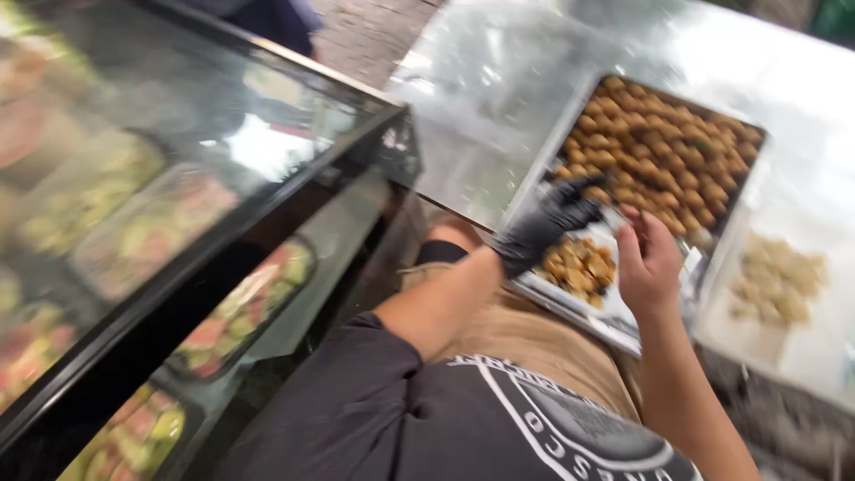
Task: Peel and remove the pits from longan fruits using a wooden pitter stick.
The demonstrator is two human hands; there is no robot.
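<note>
- While the view is tilting and blurring, the glass display case [178, 178] is filling the whole left side, with dark framing around its panes and trays of salad [147, 227] sitting inside on more than one level
- Beside it the metal counter [499, 98] is stretching across the upper right, its surface shining and reflecting light
- On that counter the metal tray [543, 174] is lying at a slant, and brown fried balls [663, 147] are covering most of its far part in close rows
- To the right of the tray a pale sheet [806, 347] is carrying a small heap of light, uncooked-looking lumps [775, 283], well apart from the fried ones
- At the bottom the person's dark printed shirt [427, 419] and tan apron [534, 343] are showing under both forearms
- The left hand [545, 227], wearing a black glove, is reaching over the near edge of the tray with its fingers curling down above the fried balls; whether it is gripping anything cannot be told through the blur
- The right hand [648, 260], bare, is hovering just beside it over the near end of the tray, fingers bent loosely and holding nothing that can be seen
- Between the two hands a small pile of fried pieces [583, 265] is lying at the near end of the tray, set apart from the main rows
</note>
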